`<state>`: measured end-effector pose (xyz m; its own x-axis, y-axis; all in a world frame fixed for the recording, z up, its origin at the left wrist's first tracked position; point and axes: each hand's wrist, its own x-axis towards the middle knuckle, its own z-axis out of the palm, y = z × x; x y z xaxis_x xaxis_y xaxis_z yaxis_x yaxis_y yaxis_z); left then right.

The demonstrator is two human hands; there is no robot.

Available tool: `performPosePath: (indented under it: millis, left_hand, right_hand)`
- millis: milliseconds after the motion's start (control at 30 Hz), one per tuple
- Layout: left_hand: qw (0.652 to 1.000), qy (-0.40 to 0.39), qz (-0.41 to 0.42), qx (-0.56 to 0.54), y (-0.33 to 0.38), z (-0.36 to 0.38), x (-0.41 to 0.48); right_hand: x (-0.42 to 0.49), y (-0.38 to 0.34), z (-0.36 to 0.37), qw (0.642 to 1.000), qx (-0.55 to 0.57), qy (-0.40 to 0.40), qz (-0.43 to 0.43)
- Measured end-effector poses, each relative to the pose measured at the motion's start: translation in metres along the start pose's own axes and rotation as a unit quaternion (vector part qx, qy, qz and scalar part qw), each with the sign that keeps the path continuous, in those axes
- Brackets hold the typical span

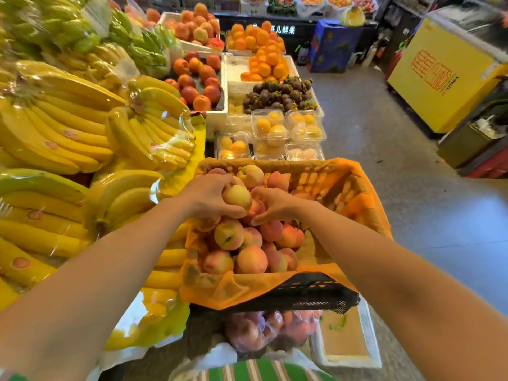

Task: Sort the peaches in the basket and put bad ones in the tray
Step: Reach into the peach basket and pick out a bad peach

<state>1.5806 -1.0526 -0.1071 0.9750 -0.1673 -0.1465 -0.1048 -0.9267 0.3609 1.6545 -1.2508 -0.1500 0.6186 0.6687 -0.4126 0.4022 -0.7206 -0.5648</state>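
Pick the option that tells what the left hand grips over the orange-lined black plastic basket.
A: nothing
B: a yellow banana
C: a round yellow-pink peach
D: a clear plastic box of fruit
C: the left hand curls its fingers round a round yellow-pink peach, while the right hand pinches a reddish peach beside it.

White characters on black panel [283, 30] behind the orange piles: "儿鲜果", with the first character cut off by fruit. Yellow freezer [439, 78] at right: red seal-style logo, small red vertical lettering beside it, looks like "XINGX". Banana stickers [21, 262] and blue box [335, 48] print too blurred to read.
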Motion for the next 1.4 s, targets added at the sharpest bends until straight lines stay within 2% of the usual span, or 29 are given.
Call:
performPosePath:
  millis: [133,300,467,567,667,733,933,1100,1267,1400]
  left_hand:
    - [0.995,-0.023,0.002,-0.095,-0.007,-0.007,0.006]
    - [0.975,0.002,0.012,-0.222,-0.002,-0.015,0.018]
    - [0.941,-0.023,-0.027,-0.336,0.027,-0.02,0.029]
    - [0.9,-0.047,-0.028,-0.433,0.052,-0.018,0.04]
    - [0.831,-0.096,-0.068,-0.544,0.078,-0.013,0.049]
    - [0.798,-0.131,-0.099,-0.58,0.095,-0.009,0.058]
    - [0.739,-0.162,-0.12,-0.643,0.131,0.009,0.075]
    - [0.746,-0.154,-0.112,-0.639,0.142,0.02,0.083]
    - [0.801,-0.129,-0.06,-0.582,0.132,0.024,0.088]
    - [0.821,-0.102,-0.058,-0.558,0.126,0.02,0.094]
  right_hand:
    - [-0.006,0.003,-0.002,0.999,0.043,0.015,0.006]
    - [-0.024,0.018,-0.024,0.985,0.162,0.04,0.042]
    - [-0.056,0.043,-0.046,0.927,0.357,0.045,0.104]
    - [-0.073,0.065,-0.054,0.887,0.447,0.038,0.108]
    - [-0.09,0.078,-0.067,0.848,0.52,0.054,0.09]
    - [-0.1,0.086,-0.075,0.838,0.537,0.055,0.083]
    - [-0.121,0.109,-0.096,0.826,0.56,0.033,0.059]
    - [-0.126,0.124,-0.103,0.831,0.553,-0.005,0.063]
    - [-0.129,0.127,-0.107,0.862,0.504,-0.008,0.054]
    - [-0.124,0.124,-0.11,0.885,0.461,0.014,0.058]
